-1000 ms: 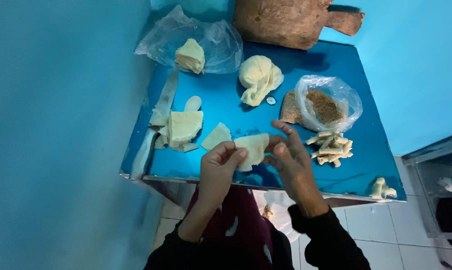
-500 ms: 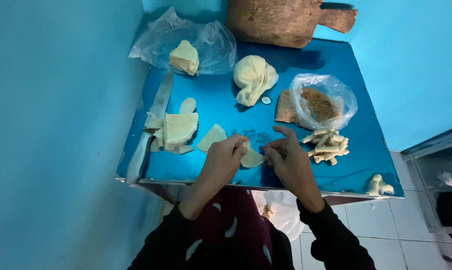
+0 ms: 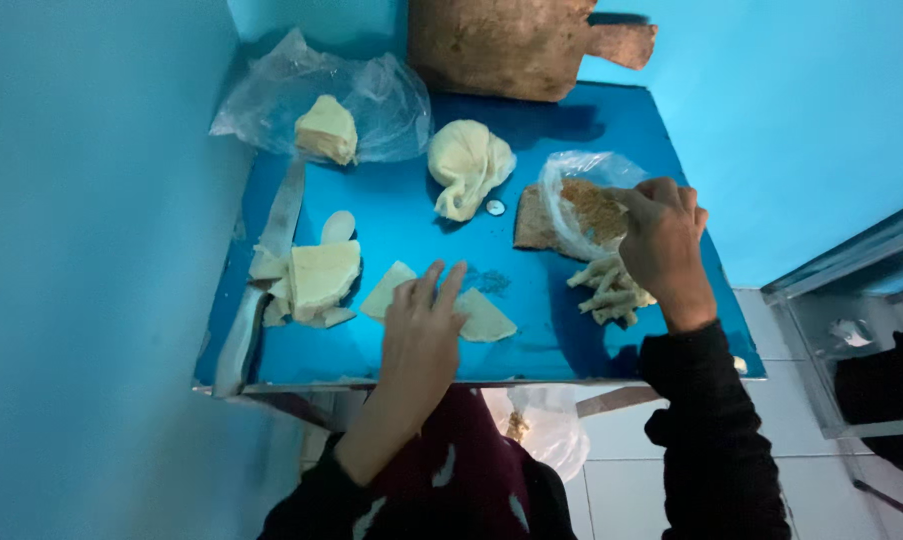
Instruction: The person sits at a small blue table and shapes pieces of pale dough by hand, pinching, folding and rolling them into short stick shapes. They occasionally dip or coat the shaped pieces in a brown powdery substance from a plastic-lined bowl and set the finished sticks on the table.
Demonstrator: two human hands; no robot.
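Note:
My left hand (image 3: 422, 325) lies flat on the blue table (image 3: 532, 330), fingers spread, pressing the edge of a pale triangular dough sheet (image 3: 487, 318). Another triangular sheet (image 3: 388, 291) lies just left of it. My right hand (image 3: 662, 240) reaches into a clear plastic bag of brown crumbly filling (image 3: 587, 205), fingers bunched at its opening. Below that hand sits a pile of rolled dough pieces (image 3: 604, 292).
A stack of cut dough sheets (image 3: 317, 280) and a long knife (image 3: 262, 285) lie at the left. A dough lump (image 3: 469, 165), a plastic bag with a dough block (image 3: 324, 130) and a wooden board (image 3: 517, 45) sit at the back. Blue walls flank the table.
Both hands held a dough sheet above the table edge; it now lies on the table under my left hand. My right hand moved right and up to the filling bag.

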